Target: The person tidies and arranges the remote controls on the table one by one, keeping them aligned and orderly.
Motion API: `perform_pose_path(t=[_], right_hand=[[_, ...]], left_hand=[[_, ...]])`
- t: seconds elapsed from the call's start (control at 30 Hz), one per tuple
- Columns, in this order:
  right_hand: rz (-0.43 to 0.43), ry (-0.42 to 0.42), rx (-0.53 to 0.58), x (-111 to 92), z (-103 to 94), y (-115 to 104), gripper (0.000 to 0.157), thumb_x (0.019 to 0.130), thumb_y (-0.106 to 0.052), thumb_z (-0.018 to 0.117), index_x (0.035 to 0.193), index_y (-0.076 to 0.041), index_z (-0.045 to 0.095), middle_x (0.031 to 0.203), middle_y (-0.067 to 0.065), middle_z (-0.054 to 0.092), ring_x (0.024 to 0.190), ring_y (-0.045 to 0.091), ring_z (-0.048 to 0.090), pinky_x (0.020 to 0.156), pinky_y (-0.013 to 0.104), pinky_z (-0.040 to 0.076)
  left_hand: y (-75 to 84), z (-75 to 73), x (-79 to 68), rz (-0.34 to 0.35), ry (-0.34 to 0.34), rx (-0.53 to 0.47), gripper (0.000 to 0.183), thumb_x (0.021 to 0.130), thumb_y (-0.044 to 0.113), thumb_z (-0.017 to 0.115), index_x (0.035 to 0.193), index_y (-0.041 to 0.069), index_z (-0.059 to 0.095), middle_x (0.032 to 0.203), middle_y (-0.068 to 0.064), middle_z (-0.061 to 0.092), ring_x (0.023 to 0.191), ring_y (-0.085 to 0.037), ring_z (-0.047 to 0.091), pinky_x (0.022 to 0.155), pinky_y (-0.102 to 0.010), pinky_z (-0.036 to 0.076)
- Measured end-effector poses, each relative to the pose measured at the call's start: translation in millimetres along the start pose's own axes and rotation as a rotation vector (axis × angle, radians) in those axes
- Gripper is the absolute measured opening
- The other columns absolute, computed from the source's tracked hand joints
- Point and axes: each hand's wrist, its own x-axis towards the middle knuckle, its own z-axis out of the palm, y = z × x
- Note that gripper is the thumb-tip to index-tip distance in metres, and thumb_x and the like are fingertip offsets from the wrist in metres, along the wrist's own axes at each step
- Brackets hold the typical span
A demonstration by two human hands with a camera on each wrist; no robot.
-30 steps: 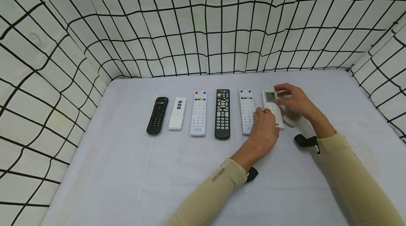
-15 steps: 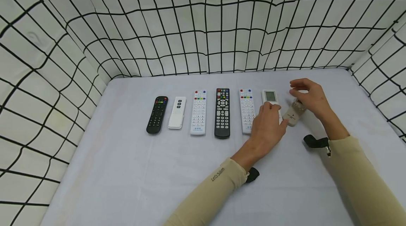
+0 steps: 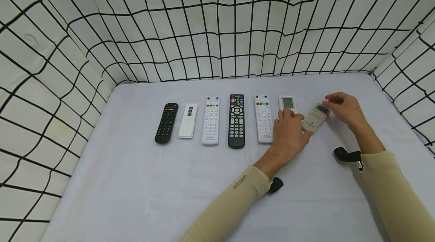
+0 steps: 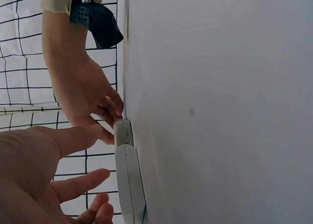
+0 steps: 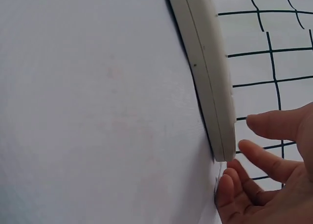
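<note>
A small beige air-conditioner remote (image 3: 313, 122) lies tilted at the right end of a row of remotes. My right hand (image 3: 347, 110) is at its upper end, fingertips by the screen; the right wrist view shows the fingers (image 5: 266, 160) loosely bent and spread near the remote's end (image 5: 215, 87). My left hand (image 3: 289, 136) lies over the lower part of a white remote with a screen (image 3: 288, 102), hiding its keys. Its thumb reaches to the beige remote's lower end. In the left wrist view, the left fingers (image 4: 80, 185) are apart, beside the white remote's side (image 4: 128, 185).
Left of the hands lie a white remote with coloured keys (image 3: 263, 117), a long black remote (image 3: 236, 121), another white remote (image 3: 211, 121), a small white one (image 3: 188, 121) and a smaller black one (image 3: 166, 123). White walls with black netting (image 3: 234, 26) surround the white table (image 3: 136, 181).
My right hand has moved right, from the white screen remote to the beige remote's top end. The beige remote has come into view and turned slightly. My left hand has shifted slightly right.
</note>
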Motion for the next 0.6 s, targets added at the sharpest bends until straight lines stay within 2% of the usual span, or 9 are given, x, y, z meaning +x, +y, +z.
perform_pose_path(t=[0.2, 0.33, 0.47, 0.6], right_hand=[[0.022, -0.069, -0.029, -1.8, -1.9, 2.0, 0.056, 0.109, -0.036, 0.047, 0.142, 0.008, 0.051, 0.141, 0.034, 0.051, 0.122, 0.044, 0.050, 0.087, 0.042, 0.043], [0.035, -0.107, -0.031, -4.0, -2.3, 0.9, 0.056, 0.109, -0.037, 0.046, 0.142, 0.009, 0.051, 0.143, 0.034, 0.050, 0.124, 0.044, 0.049, 0.089, 0.043, 0.043], [0.031, -0.121, -0.048, -4.5, -1.8, 0.7, 0.058, 0.109, -0.039, 0.047, 0.141, 0.009, 0.052, 0.142, 0.034, 0.051, 0.122, 0.043, 0.049, 0.088, 0.041, 0.042], [0.009, -0.126, -0.064, -4.5, -0.6, 0.1, 0.058, 0.109, -0.040, 0.047, 0.139, 0.009, 0.054, 0.140, 0.034, 0.052, 0.119, 0.042, 0.050, 0.085, 0.037, 0.042]], left_hand=[[3.1, 5.3, 8.1, -0.003, 0.004, 0.111, 0.044, 0.089, 0.052, 0.079, 0.124, 0.027, 0.073, 0.120, 0.002, 0.053, 0.112, -0.013, 0.043, 0.083, -0.026, 0.039], [5.3, 9.4, 13.1, -0.004, -0.014, 0.184, 0.042, 0.088, 0.057, 0.078, 0.117, 0.027, 0.075, 0.114, 0.002, 0.053, 0.108, -0.014, 0.042, 0.080, -0.027, 0.038], [6.9, 14.2, 16.7, -0.013, -0.034, 0.242, 0.042, 0.087, 0.061, 0.077, 0.112, 0.027, 0.076, 0.116, 0.001, 0.052, 0.111, -0.016, 0.041, 0.084, -0.029, 0.039], [7.8, 17.2, 18.8, -0.015, -0.024, 0.280, 0.043, 0.086, 0.063, 0.077, 0.111, 0.027, 0.077, 0.118, 0.001, 0.053, 0.112, -0.016, 0.039, 0.087, -0.029, 0.038]])
